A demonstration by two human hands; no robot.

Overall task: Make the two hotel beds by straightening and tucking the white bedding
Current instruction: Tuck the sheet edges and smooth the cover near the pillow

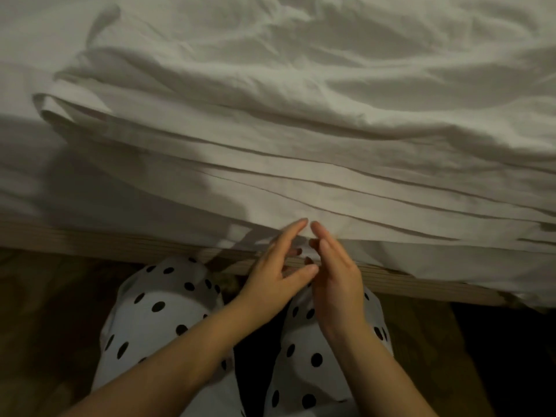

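Note:
White bedding (301,121) covers the bed, rumpled on top and hanging in long folds over the near side. Its lower hem drapes over the wooden bed frame (90,239). My left hand (276,266) and my right hand (334,272) are side by side at that hem, just in front of the frame. Both have straight fingers pointing at the cloth, fingertips almost meeting. Neither hand grips the fabric; I cannot tell if the fingertips touch it.
My knees in white trousers with black dots (168,320) are close to the frame. A wooden floor (45,326) lies to the left, and it is dark at the lower right. A flatter white sheet (36,176) covers the mattress side at the left.

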